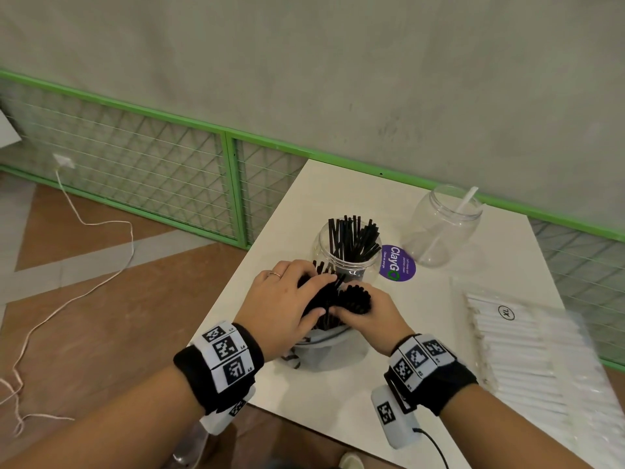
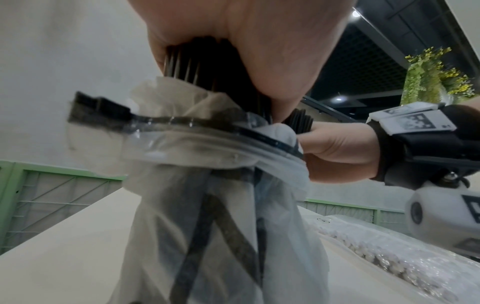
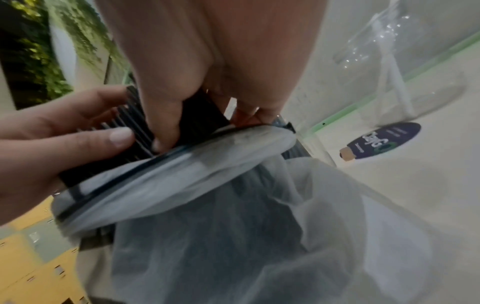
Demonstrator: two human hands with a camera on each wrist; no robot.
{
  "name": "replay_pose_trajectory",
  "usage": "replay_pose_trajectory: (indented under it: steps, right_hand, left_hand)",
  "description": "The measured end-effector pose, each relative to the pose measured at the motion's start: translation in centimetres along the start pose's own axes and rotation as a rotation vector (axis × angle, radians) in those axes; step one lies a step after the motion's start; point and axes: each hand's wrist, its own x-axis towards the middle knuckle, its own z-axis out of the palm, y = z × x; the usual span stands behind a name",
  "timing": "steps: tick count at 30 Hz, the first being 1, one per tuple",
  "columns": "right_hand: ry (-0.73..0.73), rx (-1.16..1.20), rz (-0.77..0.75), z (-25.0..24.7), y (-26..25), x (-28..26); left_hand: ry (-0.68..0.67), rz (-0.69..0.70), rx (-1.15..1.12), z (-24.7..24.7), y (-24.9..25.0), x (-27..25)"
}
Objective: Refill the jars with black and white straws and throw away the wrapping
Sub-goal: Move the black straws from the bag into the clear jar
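Your left hand [image 1: 280, 299] and right hand [image 1: 365, 313] both curl tight round one bundle of black straws [image 1: 333, 297], its lower ends in the bag [image 1: 324, 350] at the table's [image 1: 338, 401] near-left edge. Just beyond stands the black-straw jar [image 1: 348, 252] — the other jar [image 1: 443, 225] further right, near the far edge. The white-straw pack [image 1: 527, 350] hems your right side.

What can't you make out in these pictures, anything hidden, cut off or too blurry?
- Straws left inside the wrapping: head view, both hands cover the opening; wrist views blur it.
- Left hand fingertips: buried in the black straws.
- Pack of white straws: cut off by the right edge, head view.
- Small print on the purple sticker: too small.
- Right hand palm side: hidden from the head view.
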Motion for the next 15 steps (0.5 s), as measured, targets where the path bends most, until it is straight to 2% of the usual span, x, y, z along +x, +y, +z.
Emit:
replay_pose_trajectory:
  steps: [4, 7, 10, 15]
  right_hand:
    - [0.087, 0.059, -0.047, -0.2, -0.7, 0.2]
    - [0.06, 0.039, -0.002, 0.3, 0.3, 0.0]
    - [0.101, 0.052, 0.078, 0.9, 1.2, -0.1]
    - [0.118, 0.06, 0.089, 0.9, 1.2, 0.0]
  left_hand:
    - [0.009, 0.003, 0.008, 0.2, -0.2, -0.2]
    - [0.01, 0.0, 0.002, 0.3, -0.2, -0.2]
    - [-0.002, -0.002, -0.016, 0.1, 0.1, -0.2]
    - [0.061, -0.037, -0.127, -0.8, -0.2, -0.6]
